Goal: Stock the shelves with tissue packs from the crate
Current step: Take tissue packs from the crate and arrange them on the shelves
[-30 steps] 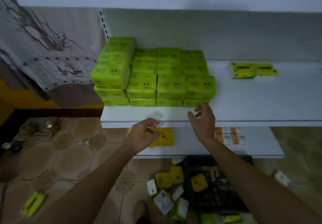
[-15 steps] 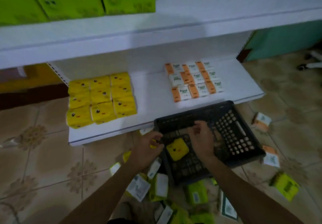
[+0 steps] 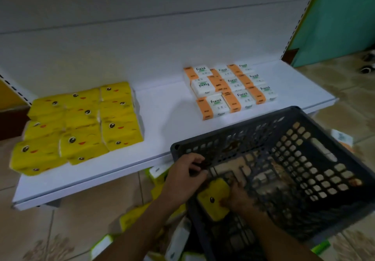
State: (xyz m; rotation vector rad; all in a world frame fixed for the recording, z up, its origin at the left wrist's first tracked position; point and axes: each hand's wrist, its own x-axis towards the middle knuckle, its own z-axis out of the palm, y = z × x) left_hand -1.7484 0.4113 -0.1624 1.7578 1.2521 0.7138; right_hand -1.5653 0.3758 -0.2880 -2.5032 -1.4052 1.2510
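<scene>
On the left of the white shelf (image 3: 162,118) sits the yellow pile (image 3: 81,126). These are packs with duck faces, pushed close in rows and stacked. I think they sit tight like that to save room and so each kind stays together.

Below the shelf's front edge, loose packs (image 3: 132,218) lie on the floor (image 3: 71,220) every which way. They look dropped, not put there.

Next comes the left hand (image 3: 182,175). It reaches over the near left wall of the crate. Its fingers (image 3: 195,166) are curled, but I cannot tell if they hold the pack's edge or the crate wall.

The yellow pack (image 3: 215,198) is the thing to move. It lies low inside the crate, by the left wall, between the two hands. Its duck face points up. Its long side seems to run from the person toward the shelf, tipped a little. It is a bit blurry.

The right hand (image 3: 237,195) is inside the crate, touching the pack's right side. Its fingers curl around that edge and grip it. I think the hands come from both sides so the soft pack does not slip.

Farther back on the shelf are the orange and white packs (image 3: 229,90), flat in neat rows, well apart from the yellow ones.

The dark crate (image 3: 233,131) stands on the floor, just in front of the shelf, so the reach is short. I see only this one pack in it.
</scene>
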